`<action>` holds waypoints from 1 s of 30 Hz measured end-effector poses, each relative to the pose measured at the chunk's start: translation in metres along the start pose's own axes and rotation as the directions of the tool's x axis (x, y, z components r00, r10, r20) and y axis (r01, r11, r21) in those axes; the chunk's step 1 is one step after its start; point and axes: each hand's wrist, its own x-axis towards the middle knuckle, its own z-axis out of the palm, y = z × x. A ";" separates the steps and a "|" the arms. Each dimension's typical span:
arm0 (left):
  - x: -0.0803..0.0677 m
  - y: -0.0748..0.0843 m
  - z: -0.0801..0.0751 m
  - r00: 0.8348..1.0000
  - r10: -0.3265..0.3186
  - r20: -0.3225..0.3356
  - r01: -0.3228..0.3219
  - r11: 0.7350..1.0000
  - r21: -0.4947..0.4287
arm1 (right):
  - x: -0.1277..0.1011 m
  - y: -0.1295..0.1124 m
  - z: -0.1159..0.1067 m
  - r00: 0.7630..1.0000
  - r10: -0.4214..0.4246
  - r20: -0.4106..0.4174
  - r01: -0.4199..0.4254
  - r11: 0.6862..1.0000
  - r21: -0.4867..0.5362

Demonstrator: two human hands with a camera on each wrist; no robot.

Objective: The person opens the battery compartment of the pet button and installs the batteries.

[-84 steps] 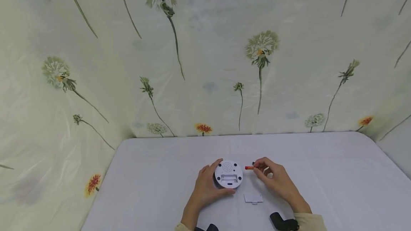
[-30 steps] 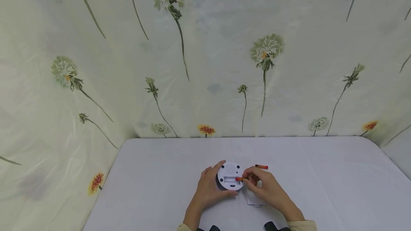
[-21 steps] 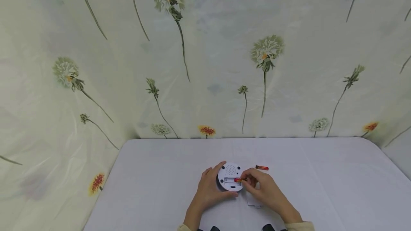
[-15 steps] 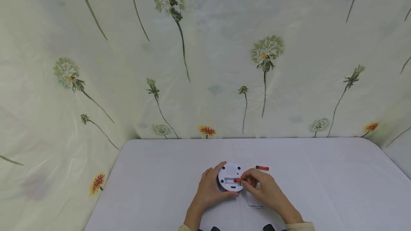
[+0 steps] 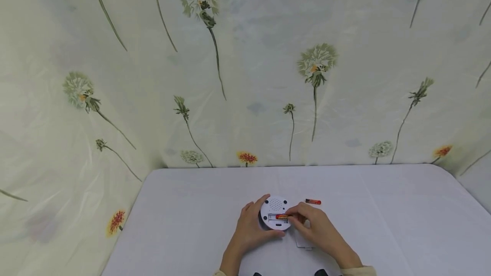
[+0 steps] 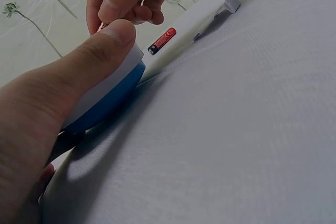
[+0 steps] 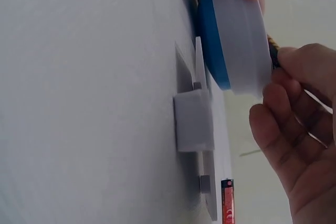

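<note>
Left hand [image 5: 249,227] grasps round device [image 5: 274,212] by rim; right hand [image 5: 310,227] pinches AAA battery [image 5: 281,216], prob light, stiff, slick—hold mid-body.

Smooth plastic device [image 5: 274,212], matt cloth [image 5: 383,208]

Pale floral backdrop behind a white table.
A thin cream plastic sheet printed with green dandelions and orange flowers [image 5: 249,54] hangs behind the white cloth-covered table [image 5: 383,208]. On the table lie a loose small red cylindrical battery [image 5: 313,201] and, well apart from it, a flat white rectangular plastic cover [image 7: 194,121].
</note>
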 end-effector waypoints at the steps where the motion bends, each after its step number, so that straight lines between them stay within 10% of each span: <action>1: 0.000 0.000 0.000 1.000 -0.003 0.001 0.003 1.000 0.000 | 0.000 -0.001 0.000 1.000 0.004 -0.004 -0.004 1.000 0.000; 30: 0.000 0.000 0.002 1.000 -0.005 -0.010 0.005 1.000 -0.013 | 0.003 -0.014 0.016 0.982 0.002 -0.187 -0.023 0.994 -0.107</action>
